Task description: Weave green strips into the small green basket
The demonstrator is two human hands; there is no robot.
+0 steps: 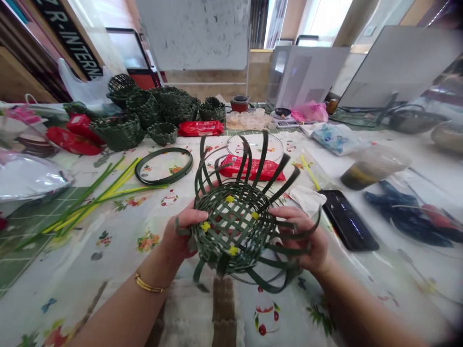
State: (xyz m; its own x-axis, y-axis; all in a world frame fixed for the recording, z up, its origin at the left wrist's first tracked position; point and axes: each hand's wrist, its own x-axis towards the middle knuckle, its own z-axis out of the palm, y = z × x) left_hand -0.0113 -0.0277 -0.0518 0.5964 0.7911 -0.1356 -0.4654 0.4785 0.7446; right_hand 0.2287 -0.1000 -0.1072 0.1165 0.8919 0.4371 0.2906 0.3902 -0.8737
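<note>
A half-woven dark green basket [235, 226] with yellow clips on its lattice base is held up over the table, its loose strips sticking up and out. My left hand [181, 233] grips its left rim, a gold bangle on the wrist. My right hand [307, 236] holds the right side, fingers among the loose green strips.
Finished green baskets [152, 108] are piled at the back left. Green and yellow strips [90, 197] and a green hoop [164, 165] lie to the left. A red packet [249, 168], a black phone [347, 221] and a plastic container [372, 168] are on the flowered tablecloth [108, 250].
</note>
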